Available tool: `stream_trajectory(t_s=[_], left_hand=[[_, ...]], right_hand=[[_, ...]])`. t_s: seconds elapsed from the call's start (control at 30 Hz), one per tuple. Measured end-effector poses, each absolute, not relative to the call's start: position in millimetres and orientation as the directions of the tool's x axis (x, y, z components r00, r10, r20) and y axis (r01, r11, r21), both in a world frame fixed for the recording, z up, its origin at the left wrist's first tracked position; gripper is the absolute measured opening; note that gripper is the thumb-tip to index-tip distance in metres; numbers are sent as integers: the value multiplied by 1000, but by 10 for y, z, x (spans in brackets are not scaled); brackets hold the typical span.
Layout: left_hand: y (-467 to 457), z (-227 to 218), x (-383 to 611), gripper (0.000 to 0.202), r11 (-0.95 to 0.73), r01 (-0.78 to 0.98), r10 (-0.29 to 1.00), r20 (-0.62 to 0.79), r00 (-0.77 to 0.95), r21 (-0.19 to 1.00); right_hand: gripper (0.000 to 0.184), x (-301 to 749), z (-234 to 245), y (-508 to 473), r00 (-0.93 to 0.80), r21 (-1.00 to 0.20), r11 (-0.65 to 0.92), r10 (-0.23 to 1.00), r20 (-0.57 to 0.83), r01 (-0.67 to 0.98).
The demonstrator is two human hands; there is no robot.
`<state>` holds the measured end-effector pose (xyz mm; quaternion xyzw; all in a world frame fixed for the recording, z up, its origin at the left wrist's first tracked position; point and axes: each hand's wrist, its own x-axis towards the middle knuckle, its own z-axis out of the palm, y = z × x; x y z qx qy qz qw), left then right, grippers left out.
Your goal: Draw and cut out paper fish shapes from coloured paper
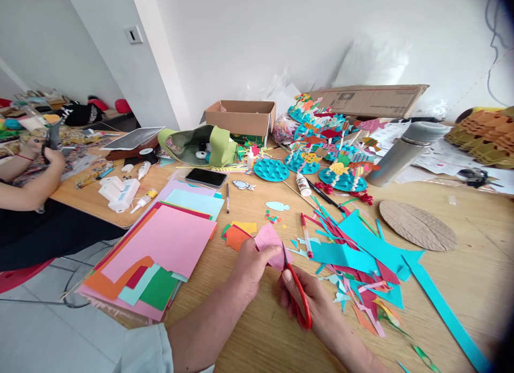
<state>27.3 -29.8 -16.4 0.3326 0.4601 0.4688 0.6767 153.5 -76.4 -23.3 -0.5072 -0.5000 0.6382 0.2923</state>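
Observation:
My left hand (251, 263) pinches a small piece of pink paper (270, 238) with faint drawn lines on it. The red-handled scissors (302, 303) are in my right hand (305, 292), their blades at the right edge of the pink paper. Just beyond the paper lie a light-blue paper fish (277, 206) and some tiny coloured paper dots (272, 217). Orange paper pieces (236, 238) rest left of the pink paper. A red pen (306, 235) lies to its right.
Stacked coloured paper (160, 239) covers the left side. Blue paper scraps (361, 244) spread rightward near a cardboard oval (417, 224). Behind stand blue bases with paper fish (345, 174), a grey bottle (405, 150) and a phone (206, 177). Another person's hands (50, 156) hold dark scissors at far left.

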Motion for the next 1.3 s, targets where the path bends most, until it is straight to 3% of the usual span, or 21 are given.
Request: stream_trajectory(t_s=[0.8, 1.3], left_hand=[[-299, -107, 275, 21, 380, -421, 924, -360, 130, 823], [-274, -214, 268, 16, 350, -323, 937, -332, 111, 879]], right_hand=[[57, 1546, -284, -756, -316, -934, -319, 879, -356, 164], [57, 1553, -292, -757, -321, -940, -301, 885, -338, 161]])
